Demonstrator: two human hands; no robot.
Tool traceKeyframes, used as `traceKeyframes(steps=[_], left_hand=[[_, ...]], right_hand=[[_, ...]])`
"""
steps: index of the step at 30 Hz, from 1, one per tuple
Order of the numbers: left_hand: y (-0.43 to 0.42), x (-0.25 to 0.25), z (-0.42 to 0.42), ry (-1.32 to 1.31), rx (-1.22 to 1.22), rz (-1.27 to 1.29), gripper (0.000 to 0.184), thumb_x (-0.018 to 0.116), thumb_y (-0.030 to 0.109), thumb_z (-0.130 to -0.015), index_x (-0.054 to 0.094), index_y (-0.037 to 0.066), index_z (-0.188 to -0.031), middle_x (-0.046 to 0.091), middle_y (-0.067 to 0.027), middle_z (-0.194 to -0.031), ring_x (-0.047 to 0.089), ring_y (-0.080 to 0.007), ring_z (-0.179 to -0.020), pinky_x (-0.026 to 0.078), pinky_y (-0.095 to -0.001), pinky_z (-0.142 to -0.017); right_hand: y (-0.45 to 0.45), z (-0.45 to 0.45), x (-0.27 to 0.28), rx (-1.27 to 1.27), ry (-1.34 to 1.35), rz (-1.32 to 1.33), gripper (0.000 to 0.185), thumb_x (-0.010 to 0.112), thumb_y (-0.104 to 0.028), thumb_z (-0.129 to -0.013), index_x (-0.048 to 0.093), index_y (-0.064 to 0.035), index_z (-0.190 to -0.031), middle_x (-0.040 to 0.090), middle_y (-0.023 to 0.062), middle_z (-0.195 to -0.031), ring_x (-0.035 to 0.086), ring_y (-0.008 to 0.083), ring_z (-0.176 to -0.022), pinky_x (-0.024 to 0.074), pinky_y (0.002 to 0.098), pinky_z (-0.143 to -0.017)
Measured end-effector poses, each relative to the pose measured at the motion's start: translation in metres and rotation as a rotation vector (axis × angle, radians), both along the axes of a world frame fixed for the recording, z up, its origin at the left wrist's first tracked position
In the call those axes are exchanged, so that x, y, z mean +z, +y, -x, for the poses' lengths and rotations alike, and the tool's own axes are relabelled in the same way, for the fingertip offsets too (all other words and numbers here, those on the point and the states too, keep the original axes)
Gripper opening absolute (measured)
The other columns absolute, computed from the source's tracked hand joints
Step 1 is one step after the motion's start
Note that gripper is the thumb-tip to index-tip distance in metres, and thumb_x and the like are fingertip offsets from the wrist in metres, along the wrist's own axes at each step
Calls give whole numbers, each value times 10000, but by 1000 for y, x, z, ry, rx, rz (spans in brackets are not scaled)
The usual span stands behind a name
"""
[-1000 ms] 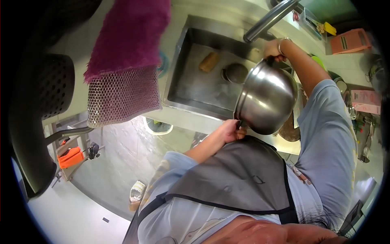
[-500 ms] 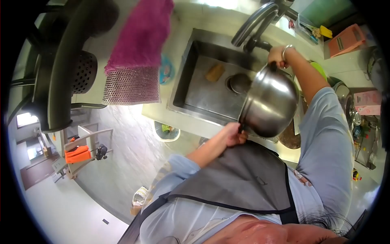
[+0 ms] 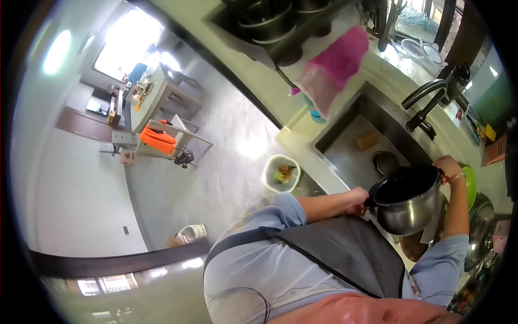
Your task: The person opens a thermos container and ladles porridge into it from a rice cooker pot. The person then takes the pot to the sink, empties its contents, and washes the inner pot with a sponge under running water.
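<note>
A steel pot (image 3: 407, 215) with a dark inside is held by its two side handles, its opening facing up and toward the sink. My left hand (image 3: 355, 201) is closed round the handle nearer my body. Round the far handle, beside the faucet side of the sink, my right hand (image 3: 447, 168) is closed, with a bracelet at the wrist. The pot overlaps the front right corner of the sink (image 3: 345, 127). In the basin lie a yellowish-brown sponge-like piece (image 3: 367, 140) and a round drain part (image 3: 386, 162).
A black faucet (image 3: 423, 110) rises behind the sink. Pink and mesh cloths (image 3: 337, 67) lie on the counter left of it, near a stove with pots (image 3: 267, 24). A white bin (image 3: 281, 173) stands on the floor. A chair holds an orange bag (image 3: 157, 139).
The view has swung left, showing the room and stove. The pot has turned from underside-out to opening upward, both hands still on its handles.
</note>
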State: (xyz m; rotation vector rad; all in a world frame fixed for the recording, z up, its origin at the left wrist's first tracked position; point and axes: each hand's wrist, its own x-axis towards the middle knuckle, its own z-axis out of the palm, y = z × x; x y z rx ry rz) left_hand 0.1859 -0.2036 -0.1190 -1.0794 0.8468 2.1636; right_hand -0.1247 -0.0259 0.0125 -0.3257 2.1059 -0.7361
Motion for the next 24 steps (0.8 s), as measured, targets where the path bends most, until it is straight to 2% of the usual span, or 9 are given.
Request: traceKeyframes(steps=[3,4,6,7,8,9,11,17,24], left_hand=[[-26,34,-7,202,-38,338,159,477,192,-879,569,75,-822,500,-63,-598,451,-152,-458,423,-281,-428],[-40,33,-8,233,-64,397,90,618,131,-792,606,56,-841,585,-103,-737,552,-213,-610,489,-343,-529],[-72,-25,-11,1020,-779,1417,527,808,2,-407,626,44,-900,589,-128,-1038,498,-332,-1036,485,-381,-791],[-77,14,-19,800,-574,1024,295,706,143,-605,602,37,-860,582,-118,-948,542,-287,-890,492,-374,-695],[-82,56,-26,558,-287,699,256,605,285,-802,579,31,-820,575,-109,-858,587,-242,-744,498,-367,-600],[-87,77,-34,575,-290,716,461,465,482,-887,531,45,-754,543,-79,-747,546,-200,-580,469,-335,-572],[-93,104,-40,367,-126,536,580,349,596,-918,535,71,-760,495,-35,-605,489,-135,-529,401,-269,-535],[-78,125,-68,971,-344,921,389,678,323,-840,545,-27,-942,595,-77,-764,545,-129,-684,440,-284,-623],[8,177,-54,1131,-670,786,348,694,308,-830,563,-5,-905,580,-49,-719,495,-109,-631,425,-268,-599]], right_hand=[[14,-42,22,-136,72,208,154,598,-163,-825,624,-18,-871,585,46,-717,548,123,-570,459,280,-492],[21,-51,3,-192,175,330,147,593,-163,-838,626,-26,-877,589,32,-754,553,111,-639,466,270,-571],[46,-79,-16,-212,349,510,135,567,-165,-886,629,-47,-906,598,-9,-865,524,88,-858,413,244,-811],[37,-118,7,-352,394,539,143,557,-163,-900,626,-39,-912,599,-10,-874,531,99,-855,419,239,-806],[36,-139,15,-408,407,594,154,562,-173,-901,625,-33,-914,601,-8,-878,532,96,-856,421,237,-805],[34,-161,26,-477,408,620,159,563,-177,-902,626,-33,-921,602,-9,-884,536,98,-863,423,237,-810],[32,-191,40,-557,448,677,175,544,-198,-926,619,-41,-941,593,-38,-901,520,63,-868,401,207,-812],[53,-300,74,-732,710,713,120,544,-132,-936,597,-25,-953,589,-48,-821,506,11,-736,413,168,-670],[148,-459,75,-1189,844,681,99,536,-121,-942,585,-45,-983,577,-56,-836,489,10,-739,395,155,-657]])
